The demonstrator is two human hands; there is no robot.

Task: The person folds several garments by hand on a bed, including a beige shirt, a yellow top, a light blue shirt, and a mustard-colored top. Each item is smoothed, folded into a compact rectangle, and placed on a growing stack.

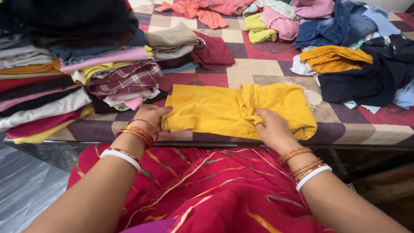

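A mustard-yellow garment (pixel 215 108) lies partly folded at the near edge of a bed covered by a patchwork sheet (pixel 263 69). My left hand (pixel 151 115) grips its left corner, thumb on top. My right hand (pixel 271 127) pinches a bunched fold near the middle of the garment's lower edge. Both wrists wear gold and white bangles. My lap in red patterned cloth (pixel 207 190) fills the foreground.
Tall stacks of folded clothes (pixel 64 73) stand at the left, with a smaller folded pile (pixel 177 47) behind. Unfolded clothes lie heaped at the back and right: pink pieces (pixel 276 19), blue denim (pixel 340 26), an orange garment (pixel 334 58) and dark ones (pixel 375 77).
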